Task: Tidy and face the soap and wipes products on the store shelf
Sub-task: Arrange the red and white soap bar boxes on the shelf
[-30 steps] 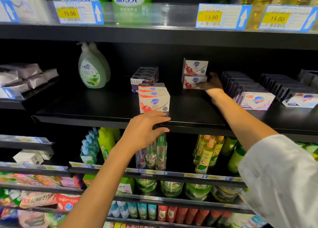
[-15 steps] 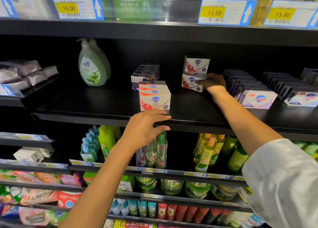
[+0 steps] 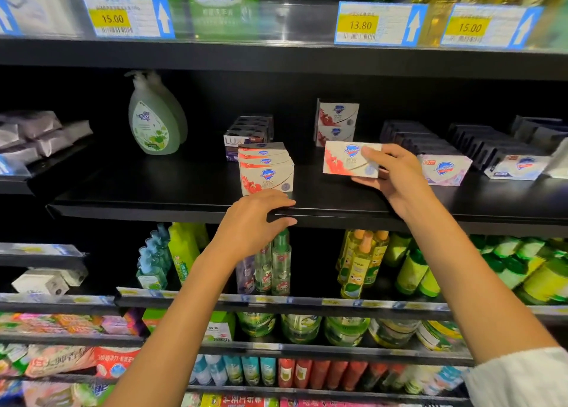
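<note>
Right hand (image 3: 396, 176) pinches a soap box (image 3: 350, 159) above the shelf (image 3: 153, 191) — thumb on top, fingers beneath. Left hand (image 3: 252, 225) rests at the front edge, fingers together, before the stacked boxes (image 3: 266, 168).

The right hand (image 3: 396, 176) covers the right end of the white-and-red cardboard soap box (image 3: 347, 160) it grips, the blurred blue-bordered paper price tags (image 3: 379, 23) show fine print too small to read, and the grey foil wipes packs (image 3: 27, 136) are cut off at the left edge.
</note>
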Tool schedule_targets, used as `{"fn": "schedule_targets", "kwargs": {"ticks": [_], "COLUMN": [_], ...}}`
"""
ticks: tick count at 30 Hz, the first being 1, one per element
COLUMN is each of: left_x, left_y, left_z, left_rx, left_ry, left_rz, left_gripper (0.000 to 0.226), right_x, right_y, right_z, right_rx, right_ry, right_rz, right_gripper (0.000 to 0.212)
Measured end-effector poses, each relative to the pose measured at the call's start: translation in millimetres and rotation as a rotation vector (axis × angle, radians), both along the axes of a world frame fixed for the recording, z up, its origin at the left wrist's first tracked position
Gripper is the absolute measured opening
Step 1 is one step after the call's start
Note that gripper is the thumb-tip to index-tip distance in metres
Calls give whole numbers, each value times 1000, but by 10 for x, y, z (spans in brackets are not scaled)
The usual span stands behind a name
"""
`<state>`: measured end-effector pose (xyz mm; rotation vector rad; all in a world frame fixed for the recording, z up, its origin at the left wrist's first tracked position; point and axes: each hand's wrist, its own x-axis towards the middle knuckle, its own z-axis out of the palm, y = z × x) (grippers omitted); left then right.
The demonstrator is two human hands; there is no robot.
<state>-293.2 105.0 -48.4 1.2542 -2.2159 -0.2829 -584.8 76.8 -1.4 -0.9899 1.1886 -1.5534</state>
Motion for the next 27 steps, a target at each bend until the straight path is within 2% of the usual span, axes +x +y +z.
{"fn": "schedule_targets", "kwargs": {"ticks": [3,8,12,15,18,22,27], "left_x": [-78,-405,-665,-786,-773,-730,-704], "left_y": [26,25,-149,-216,-265,-278,-296], "left_z": [85,267,374,405,371,331,294], "left_rx": [75,288,451,611,699,693,631], "left_ry": [104,455,538,746,892,926,912], "left_rz": [20,-93,-183,-235,-280,-291,-274], "left_gripper": [52,62,81,74,57,45,41], "right_x": [-21,-10,-14,-12,-1,6,25], "right_y": [173,287,302,310,321,350,370], "right_z": [-9,-70,-84,-83,-85,-91,-64], "right_rx": [-24,-27,-52,-59,-53,-60,-62], "right_ry": [-24,-2,31,41,37,75,44], "right_rz": [64,99,104,110,126,157,141], "right_gripper": [21,27,28,32,36,37,18]}}
